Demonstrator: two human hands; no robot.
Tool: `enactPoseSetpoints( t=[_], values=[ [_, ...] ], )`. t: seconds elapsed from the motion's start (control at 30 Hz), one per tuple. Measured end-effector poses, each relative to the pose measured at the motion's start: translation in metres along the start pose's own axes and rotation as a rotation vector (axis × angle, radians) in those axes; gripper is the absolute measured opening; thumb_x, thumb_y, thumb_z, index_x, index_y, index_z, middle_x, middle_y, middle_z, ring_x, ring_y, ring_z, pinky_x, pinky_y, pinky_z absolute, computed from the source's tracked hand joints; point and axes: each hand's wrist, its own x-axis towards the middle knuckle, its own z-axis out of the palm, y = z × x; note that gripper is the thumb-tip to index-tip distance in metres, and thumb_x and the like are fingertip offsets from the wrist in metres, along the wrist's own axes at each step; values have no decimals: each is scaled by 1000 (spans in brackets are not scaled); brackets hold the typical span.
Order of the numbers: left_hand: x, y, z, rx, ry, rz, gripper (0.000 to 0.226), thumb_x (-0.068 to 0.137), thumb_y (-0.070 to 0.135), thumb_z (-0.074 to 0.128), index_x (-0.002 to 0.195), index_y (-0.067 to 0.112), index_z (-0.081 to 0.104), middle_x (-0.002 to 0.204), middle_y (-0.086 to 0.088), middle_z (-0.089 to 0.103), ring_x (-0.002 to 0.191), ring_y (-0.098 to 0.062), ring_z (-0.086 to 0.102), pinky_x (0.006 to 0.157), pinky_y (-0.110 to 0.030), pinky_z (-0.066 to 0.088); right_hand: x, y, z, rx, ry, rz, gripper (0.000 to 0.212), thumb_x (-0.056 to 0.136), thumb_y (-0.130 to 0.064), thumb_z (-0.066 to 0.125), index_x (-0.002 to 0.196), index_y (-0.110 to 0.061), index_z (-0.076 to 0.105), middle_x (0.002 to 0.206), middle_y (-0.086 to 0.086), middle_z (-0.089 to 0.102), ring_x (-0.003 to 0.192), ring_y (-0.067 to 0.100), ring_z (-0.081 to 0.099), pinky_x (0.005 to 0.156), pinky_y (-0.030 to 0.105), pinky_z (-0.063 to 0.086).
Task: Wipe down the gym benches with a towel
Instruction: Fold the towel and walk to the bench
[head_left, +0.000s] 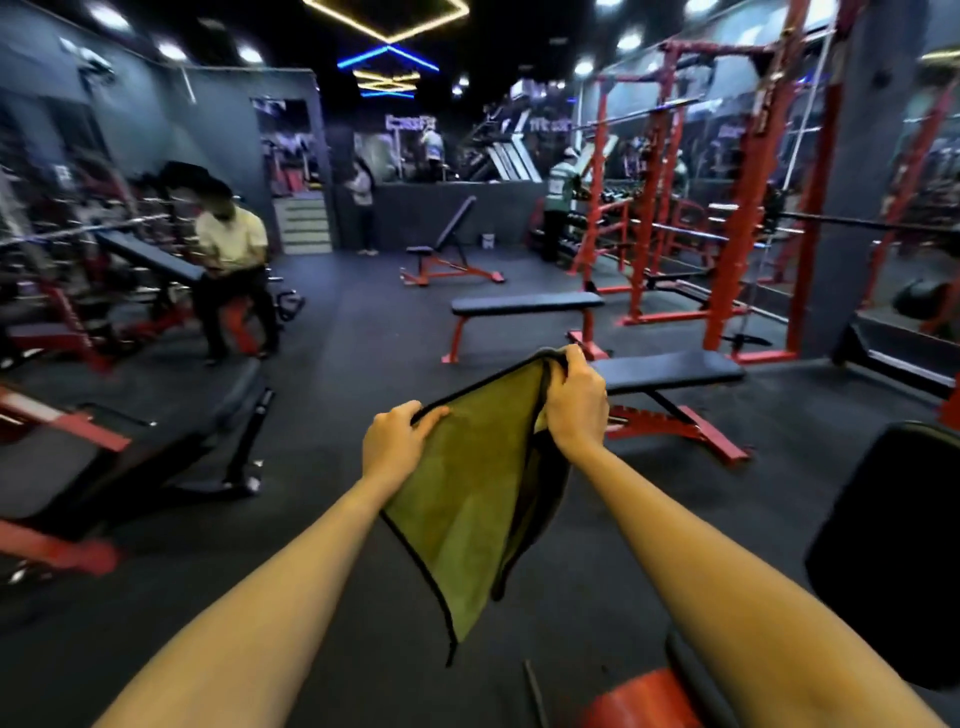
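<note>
Since it hangs in soft folds from the edge where it is held, the towel reads as light, limp cloth with no stiffness of its own: olive-green on the near face, darker on the fold at its right side, with a dark hem all round. It is in the air in front of the person, above the dark floor, and it touches no bench.

The left hand pinches the top hem, its fingers curled over the edge. The right hand, higher and farther out, grips the upper corner bunched in a closed fist. Between the two the hem is drawn taut, and everything below sags freely.

By my judgement it is neither fragile nor slippery. The hem and corners are the places to take it for spreading. For wiping it would serve better folded or bunched into a pad under a flat palm, since a single loose layer would ruck up and drag.

Just beyond the right hand stands the nearest flat bench, black-padded on a red frame, with a second flat bench behind it. An inclined bench lies to the left. Their pads look smooth, so the cloth should glide. Farther off are red racks and a seated person.
</note>
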Motion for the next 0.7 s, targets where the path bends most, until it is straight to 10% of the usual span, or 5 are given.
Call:
enactPoseSetpoints(
  t=[0.2,0.43,0.7],
  values=[
    [35,-3,-24,-181,40,-222,54,96,28,52,53,14,23,50,-2,26,48,-15,30,47,-32,20,15,-7,53,-123,-289,127,27,98,-23,53,102,3,61,115,26,60,110,40,54,83,39,42],
    [46,9,4,-303,-65,-355,49,95,32,52,54,14,33,56,-2,38,58,-18,41,54,-33,29,14,-2,60,93,-541,408,19,83,-15,75,74,-6,62,70,9,57,66,20,53,57,30,45],
    [49,34,34,-612,-317,-443,39,91,45,55,92,9,68,100,-18,67,98,-32,63,90,-42,49,2,-12,26,476,-887,388,21,102,-16,46,115,-10,62,87,4,66,72,11,64,57,28,57]
  ],
)
